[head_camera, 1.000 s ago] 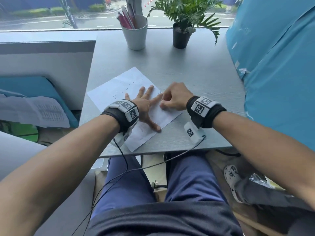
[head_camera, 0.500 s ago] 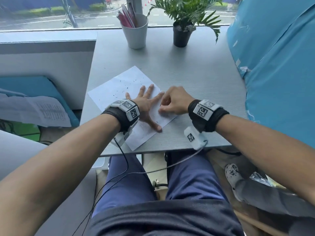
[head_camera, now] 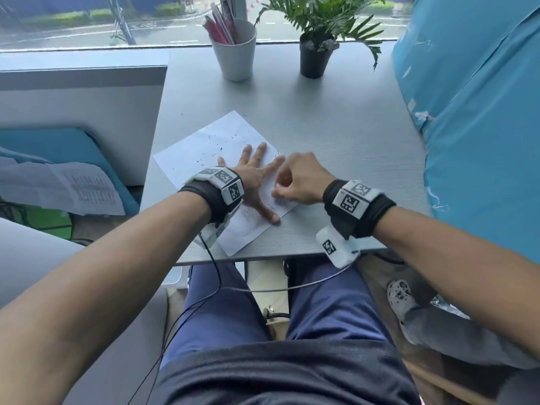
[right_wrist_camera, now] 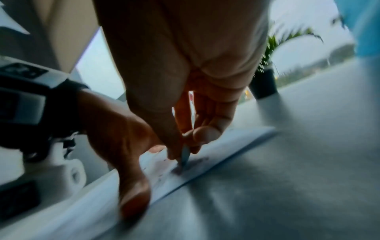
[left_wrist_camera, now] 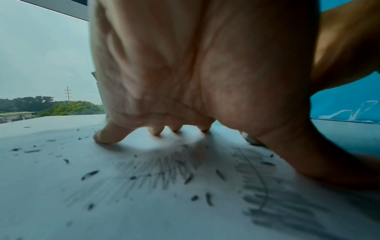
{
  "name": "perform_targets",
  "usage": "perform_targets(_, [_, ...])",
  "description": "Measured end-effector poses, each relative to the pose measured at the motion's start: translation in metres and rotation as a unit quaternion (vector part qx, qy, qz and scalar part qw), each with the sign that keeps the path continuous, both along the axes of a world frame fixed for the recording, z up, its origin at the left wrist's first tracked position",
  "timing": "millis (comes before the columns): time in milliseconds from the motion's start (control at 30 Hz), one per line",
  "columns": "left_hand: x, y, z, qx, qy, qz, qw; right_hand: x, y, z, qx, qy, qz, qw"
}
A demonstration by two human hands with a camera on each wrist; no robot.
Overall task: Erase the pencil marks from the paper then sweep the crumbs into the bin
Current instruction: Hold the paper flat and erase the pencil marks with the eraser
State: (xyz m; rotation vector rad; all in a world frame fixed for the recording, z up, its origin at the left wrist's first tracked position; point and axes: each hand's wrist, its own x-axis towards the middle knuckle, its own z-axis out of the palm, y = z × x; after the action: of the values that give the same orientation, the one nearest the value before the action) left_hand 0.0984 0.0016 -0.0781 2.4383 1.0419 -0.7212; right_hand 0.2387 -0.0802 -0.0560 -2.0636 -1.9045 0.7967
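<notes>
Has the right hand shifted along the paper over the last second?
Yes. The right hand has slid toward the desk's near edge, from beside the left hand's index fingertip to nearer its thumb, over the paper.

Grey desk (head_camera: 336, 127) beneath a window (head_camera: 87, 21). Well beyond the fingertips, near the glass: white cup (head_camera: 235, 58) of pens and pencils (head_camera: 220, 27), black-potted fern (head_camera: 317, 39) just to its right. Blue plastic sheeting (head_camera: 473, 112) along the right edge.
</notes>
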Motion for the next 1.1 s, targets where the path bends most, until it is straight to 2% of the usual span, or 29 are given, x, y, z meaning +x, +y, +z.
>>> perform_targets(100, [0.001, 0.000, 0.003, -0.003, 0.001, 0.003, 1.000, 0.026, 0.015, 0.004, 0.028, 0.012, -0.094, 0.995])
perform_targets(133, [0.001, -0.001, 0.003, -0.003, 0.002, 0.004, 1.000, 0.026, 0.016, 0.004, 0.042, 0.004, -0.098, 0.994])
perform_targets(233, [0.000, 0.000, 0.001, -0.005, 0.007, 0.001, 1.000, -0.001, 0.002, 0.001, 0.024, -0.014, 0.007, 1.000])
perform_targets(267, [0.001, 0.000, 0.001, -0.005, 0.008, -0.001, 1.000, -0.001, 0.000, 0.000, 0.019, -0.014, 0.017, 1.000])
perform_targets(400, [0.002, -0.002, 0.004, -0.005, 0.004, 0.009, 1.000, 0.025, 0.014, 0.003, 0.048, -0.003, -0.079, 0.996])
perform_targets(533, [0.001, -0.002, 0.004, -0.007, 0.014, 0.006, 1.000, 0.004, -0.001, -0.001, 0.024, -0.007, 0.015, 1.000])
perform_targets(633, [0.003, -0.002, 0.007, -0.011, 0.012, 0.007, 1.000, 0.031, 0.012, 0.003, 0.031, 0.007, -0.083, 0.996])
perform_targets(667, [0.002, -0.003, 0.008, -0.010, 0.014, 0.008, 1.000, 0.032, 0.013, 0.002, 0.043, 0.009, -0.093, 0.995])
perform_targets(800, [-0.003, -0.004, 0.006, -0.010, 0.021, 0.004, 1.000, 0.002, -0.002, -0.005, 0.019, 0.011, 0.007, 1.000])
perform_targets(933, [0.001, -0.004, 0.007, -0.012, 0.016, 0.009, 1.000, 0.024, 0.011, 0.002, 0.052, 0.006, -0.078, 0.996])
perform_targets(1033, [0.002, -0.005, 0.006, -0.010, 0.022, 0.005, 1.000, 0.008, -0.001, 0.000, 0.030, -0.018, 0.005, 0.999])
perform_targets(1100, [0.002, -0.003, 0.006, -0.008, 0.020, 0.003, 1.000, 0.015, 0.001, 0.001, 0.019, -0.015, -0.014, 1.000])
